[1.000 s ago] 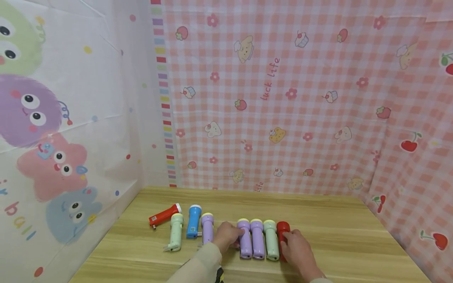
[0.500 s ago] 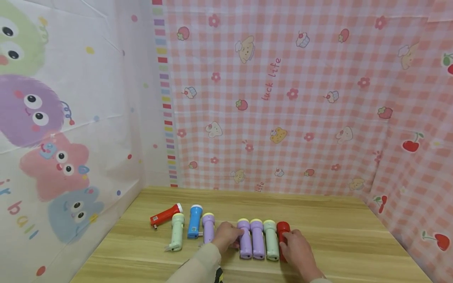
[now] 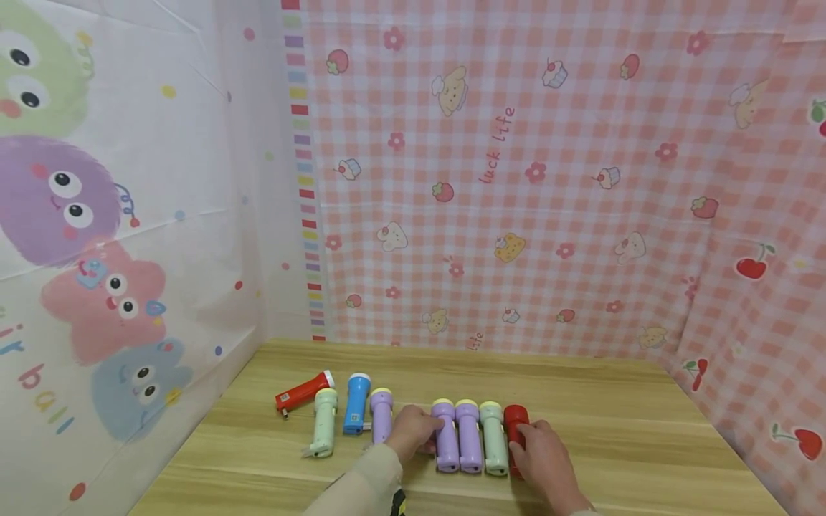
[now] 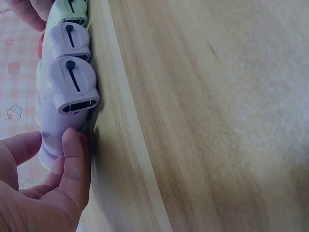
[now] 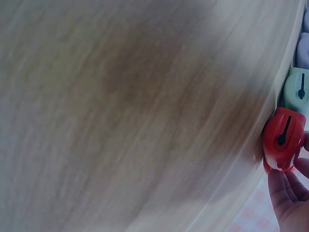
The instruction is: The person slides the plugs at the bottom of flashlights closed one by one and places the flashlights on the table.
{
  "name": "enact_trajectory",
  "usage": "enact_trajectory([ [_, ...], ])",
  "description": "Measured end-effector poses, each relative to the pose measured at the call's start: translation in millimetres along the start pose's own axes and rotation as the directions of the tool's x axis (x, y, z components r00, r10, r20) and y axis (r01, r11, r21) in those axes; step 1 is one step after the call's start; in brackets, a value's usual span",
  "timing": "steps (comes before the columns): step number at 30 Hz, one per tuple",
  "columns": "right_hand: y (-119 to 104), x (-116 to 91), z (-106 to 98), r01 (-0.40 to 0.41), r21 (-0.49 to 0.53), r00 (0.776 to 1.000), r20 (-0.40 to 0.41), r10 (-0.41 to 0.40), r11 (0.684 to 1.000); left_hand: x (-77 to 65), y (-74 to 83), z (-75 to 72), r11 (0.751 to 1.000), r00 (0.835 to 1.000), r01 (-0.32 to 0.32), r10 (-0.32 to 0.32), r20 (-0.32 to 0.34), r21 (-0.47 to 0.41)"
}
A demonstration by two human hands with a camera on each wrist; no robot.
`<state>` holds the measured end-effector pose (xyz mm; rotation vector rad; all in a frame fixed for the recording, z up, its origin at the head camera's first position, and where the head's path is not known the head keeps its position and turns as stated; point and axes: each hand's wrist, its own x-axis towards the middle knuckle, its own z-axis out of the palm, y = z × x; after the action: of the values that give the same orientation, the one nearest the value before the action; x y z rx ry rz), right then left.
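A row of small flashlights lies side by side on the table. My left hand [image 3: 414,432] grips the purple flashlight [image 3: 447,444] at its left end; in the left wrist view, thumb and fingers [image 4: 75,169] touch its sides. Beside it come a second purple flashlight [image 3: 470,441] and a light green one [image 3: 495,444]. At the right end, my right hand [image 3: 545,455] holds the red flashlight [image 3: 517,416], whose end with a dark slider [image 5: 285,137] shows in the right wrist view. The hand partly covers the red body.
Left of the row lie a red flashlight with a white head [image 3: 303,392], another light green flashlight [image 3: 325,426], a blue one [image 3: 356,405] and a third purple one [image 3: 381,416], partly behind my left hand. Printed cloths [image 3: 516,179] hang behind and beside the wooden table [image 3: 613,401].
The head view has shifted very slightly. Both hands stay at the two ends of the row, and the flashlights show no visible movement on the table.
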<state>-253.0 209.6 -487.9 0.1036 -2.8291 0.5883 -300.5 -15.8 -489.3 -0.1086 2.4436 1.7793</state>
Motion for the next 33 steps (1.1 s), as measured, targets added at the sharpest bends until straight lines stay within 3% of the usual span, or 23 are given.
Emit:
enact_trajectory([
  [21, -3, 1, -5, -0.043, 0.006, 0.998, 0.038, 0.043, 0.999, -0.9, 0.2, -4.5, 1.000, 1.000, 0.010, -0.009, 0.006, -0.029],
  [24, -3, 1, -5, -0.055, 0.001, 0.997, 0.055, 0.055, 0.998, 2.0, -0.8, -7.1, 1.000, 1.000, 0.002, -0.002, 0.000, -0.012],
  [25, -2, 2, -5, -0.059, -0.002, 0.997, 0.059, 0.059, 0.998, 9.5, -7.8, -6.2, 1.000, 1.000, -0.013, 0.013, -0.005, -0.010],
  [31, -2, 2, -6, -0.069, -0.006, 0.995, 0.068, 0.069, 0.998, 9.8, -6.7, -15.1, 0.983, 0.993, -0.115, 0.118, -0.016, 0.141],
  [33, -2, 2, -6, -0.070, -0.004, 0.995, 0.068, 0.071, 0.998, 1.7, 3.1, -20.6, 0.973, 0.991, -0.125, 0.130, -0.013, 0.196],
])
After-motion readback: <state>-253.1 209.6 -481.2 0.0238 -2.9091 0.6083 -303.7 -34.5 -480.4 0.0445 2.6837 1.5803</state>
